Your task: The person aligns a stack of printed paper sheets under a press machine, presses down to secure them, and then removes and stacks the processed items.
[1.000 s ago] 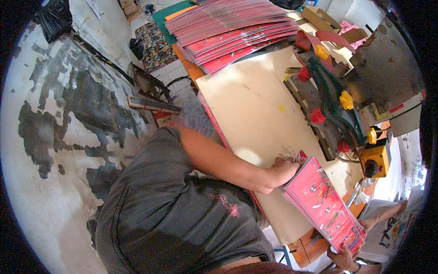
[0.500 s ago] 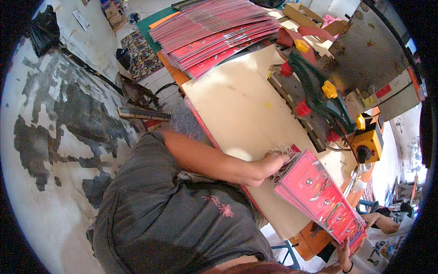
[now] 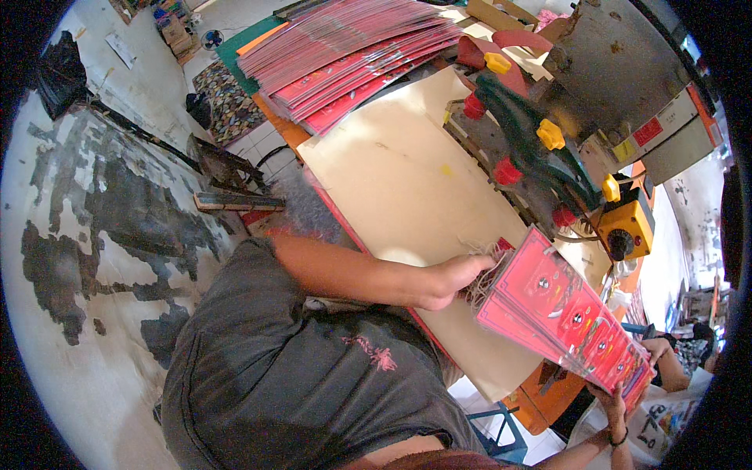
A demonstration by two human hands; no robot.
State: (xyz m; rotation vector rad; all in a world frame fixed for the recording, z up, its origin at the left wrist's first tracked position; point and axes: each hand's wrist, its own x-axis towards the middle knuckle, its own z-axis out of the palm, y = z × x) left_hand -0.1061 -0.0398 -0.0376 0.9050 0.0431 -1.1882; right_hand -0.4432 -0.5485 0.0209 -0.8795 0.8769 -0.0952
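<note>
A fanned stack of red printed sheets (image 3: 560, 305), with tangled pale string at its upper end, slants across the lower right of the work table. My left hand (image 3: 464, 276) comes in from the left, its fingers closed at the stringy end and partly hidden by the sheets. At the lower end, my right hand (image 3: 613, 403) grips the stack's near edge, with a dark band round the wrist. Another hand (image 3: 662, 359), seemingly a co-worker's, holds the same end from the far side. Overlapping arms there are hard to tell apart.
A large pile of red sheets (image 3: 352, 59) lies at the table's far end. A machine with a green bar (image 3: 529, 133), red and yellow knobs and a yellow control box (image 3: 627, 227) stands along the right. Beige board (image 3: 392, 164) covers the table. A peeling wall (image 3: 117, 211) rises at left.
The red stack has shifted slightly right, and the hands at its lower end moved with it. More forearm shows at the lower edge. The surroundings have slid left as the view turned.
</note>
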